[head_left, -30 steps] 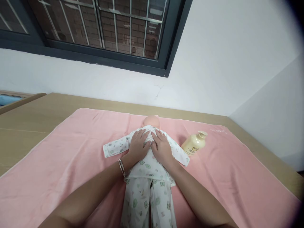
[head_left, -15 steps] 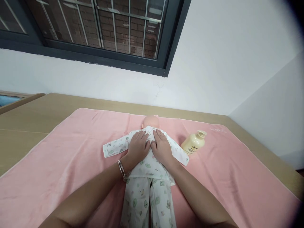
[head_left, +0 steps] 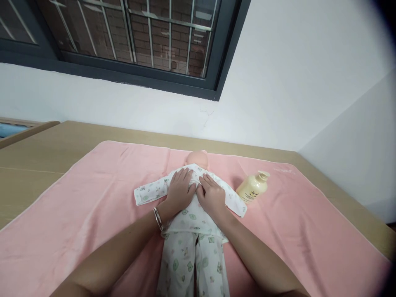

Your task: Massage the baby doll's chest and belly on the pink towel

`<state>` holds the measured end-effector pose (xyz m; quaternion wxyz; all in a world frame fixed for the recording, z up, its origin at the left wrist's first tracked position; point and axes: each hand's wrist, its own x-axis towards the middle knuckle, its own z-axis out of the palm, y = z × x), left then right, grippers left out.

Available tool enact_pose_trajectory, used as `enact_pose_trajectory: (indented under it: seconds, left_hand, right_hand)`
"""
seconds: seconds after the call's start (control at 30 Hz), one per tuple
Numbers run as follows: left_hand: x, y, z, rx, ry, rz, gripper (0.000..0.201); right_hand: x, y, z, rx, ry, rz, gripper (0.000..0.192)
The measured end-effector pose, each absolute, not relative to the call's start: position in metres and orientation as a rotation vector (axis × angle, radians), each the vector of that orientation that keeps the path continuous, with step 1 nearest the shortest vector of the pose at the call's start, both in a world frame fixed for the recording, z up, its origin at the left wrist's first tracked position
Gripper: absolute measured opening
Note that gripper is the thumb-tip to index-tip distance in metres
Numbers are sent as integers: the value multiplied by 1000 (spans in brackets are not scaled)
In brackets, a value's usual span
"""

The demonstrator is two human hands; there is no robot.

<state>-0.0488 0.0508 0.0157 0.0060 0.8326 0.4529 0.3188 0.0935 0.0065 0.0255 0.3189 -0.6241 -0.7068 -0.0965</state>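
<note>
A home bedroom: pink blanket (head_left: 93, 206), barred window (head_left: 139, 37), white walls.

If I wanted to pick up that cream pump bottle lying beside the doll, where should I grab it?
Probably around the wide body of the bottle, coming from above. It lies tilted on the pink towel, pump pointing away, with its flanks free; the doll's sleeve sits close on one side.

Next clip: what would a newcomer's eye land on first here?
A doll in printed pyjamas lies in the middle of a pink towel, its bald head toward the wall. The left hand and right hand lie flat, side by side, on its chest; the left wrist wears a bangle. A cream pump bottle lies on the towel just right of the doll's sleeve.
</note>
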Motion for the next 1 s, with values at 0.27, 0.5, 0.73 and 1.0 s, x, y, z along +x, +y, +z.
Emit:
enact_pose_trajectory:
  seconds: [0.27, 0.5, 0.73, 1.0]
  left_hand:
    - [-50, 46, 18, 2647, 1327, 1081, 34]
    - [-50, 46, 15, 2642, 1290, 1203, 31]
    - [-49, 45, 15, 2633, 1283, 1215, 30]
    - [-51, 42, 15, 2567, 1305, 1201, 37]
  right_hand:
    - [94, 5, 29, -1694, -1888, -172, 41]
    - [96, 8, 28, -1686, -1927, -117, 45]
    - [96, 9, 28, -1676, -1933, -108, 46]
    - [97, 4, 36, -1547, -1890, -235, 53]
